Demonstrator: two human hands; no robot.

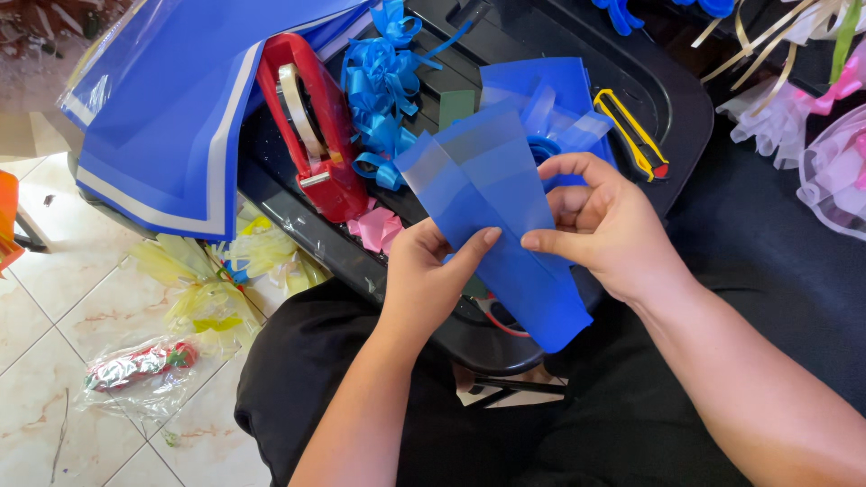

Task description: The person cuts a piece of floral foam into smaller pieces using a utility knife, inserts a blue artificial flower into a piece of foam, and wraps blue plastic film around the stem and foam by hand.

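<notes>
1. The blue strip [492, 216], a folded piece of translucent film, is being held over the black tray [686, 90] that is resting across the person's lap, its lower end hanging past the tray's near rim.
2. The left hand [433, 275] is pinching the strip's left edge, thumb on top and fingers closed behind it.
3. The right hand [604, 225] is gripping the right edge, thumb and forefinger closed on the film, the other fingers curling loosely behind.
4. Judging by the overlapping layers, the strip is being folded or pleated lengthwise; the next move seems to be calling for both pinches keeping the layers lined up while one hand is shifting along.
5. On the tray, behind the strip, blue ribbon bows [383, 81] are lying beside a red tape dispenser [311, 126]; a yellow cutter [631, 133] is lying to the right.
6. A pink bow [377, 227] is sitting near the dispenser.
7. A large blue sheet [171, 108] is draping over the tray's left end, and yellow wrap [207, 289] is lying on the tiled floor [54, 298].
</notes>
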